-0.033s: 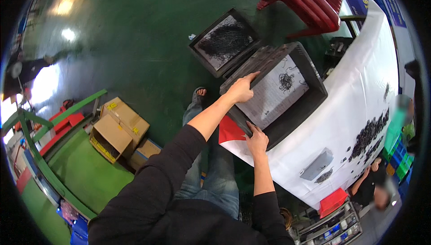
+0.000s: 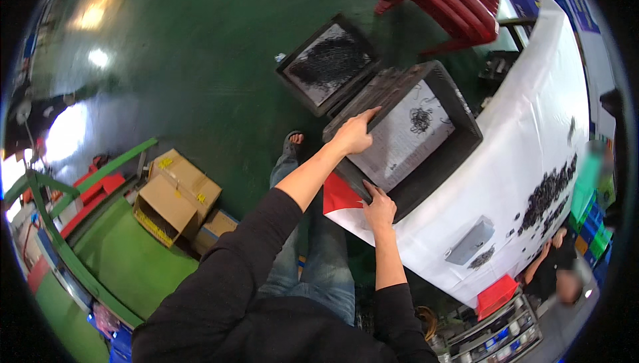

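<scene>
A black plastic crate is tilted at the edge of the white-covered table. It is lined with printed paper, on which a small tangle of black, curled strip-like pieces lies. My left hand grips the crate's left rim, its index finger stretched along the edge. My right hand holds the near rim, thumb on top and the other fingers mostly hidden beneath. Beyond the crate, a second black crate holds a large heap of similar thin black pieces.
The white-covered table bears many small black parts and a grey box. Stacked dark red chairs stand at the far side. Cardboard boxes sit at left by a green frame. Another person is at the right.
The whole view has shifted very slightly. Both hands keep the same hold on the crate.
</scene>
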Tool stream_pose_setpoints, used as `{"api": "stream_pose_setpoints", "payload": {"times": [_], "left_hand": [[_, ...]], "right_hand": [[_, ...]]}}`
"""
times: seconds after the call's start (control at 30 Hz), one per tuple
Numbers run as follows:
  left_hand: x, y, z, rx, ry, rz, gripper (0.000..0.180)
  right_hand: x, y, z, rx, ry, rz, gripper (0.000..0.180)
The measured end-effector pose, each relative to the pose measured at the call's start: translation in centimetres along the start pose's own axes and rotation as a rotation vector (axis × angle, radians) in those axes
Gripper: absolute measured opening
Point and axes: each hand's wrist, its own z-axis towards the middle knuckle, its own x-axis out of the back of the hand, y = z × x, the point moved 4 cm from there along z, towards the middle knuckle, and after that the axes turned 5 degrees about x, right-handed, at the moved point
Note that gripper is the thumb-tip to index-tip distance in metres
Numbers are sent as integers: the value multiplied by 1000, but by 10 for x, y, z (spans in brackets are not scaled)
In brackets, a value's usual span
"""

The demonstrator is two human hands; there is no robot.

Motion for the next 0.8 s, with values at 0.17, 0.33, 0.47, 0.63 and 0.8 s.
{"api": "stream_pose_setpoints", "payload": {"times": [0.17, 0.33, 0.47, 0.63, 0.8], "left_hand": [[-5, -3, 0, -29, 2, 31, 71], [-7, -12, 12, 9, 25, 74, 70], [1, 2, 10, -48, 90, 286, 76], [2, 62, -27, -78, 306, 697, 106], [-92, 153, -82, -754, 251, 644, 81]], "right_hand": [[-3, 5, -2, -12, 12, 36, 61], [-6, 10, 5, -3, 74, 43, 53], [1, 2, 1, -70, 84, -19, 47], [53, -10, -43, -13, 421, 205, 68], [108, 81, -154, -160, 1229, 423, 37]]}}
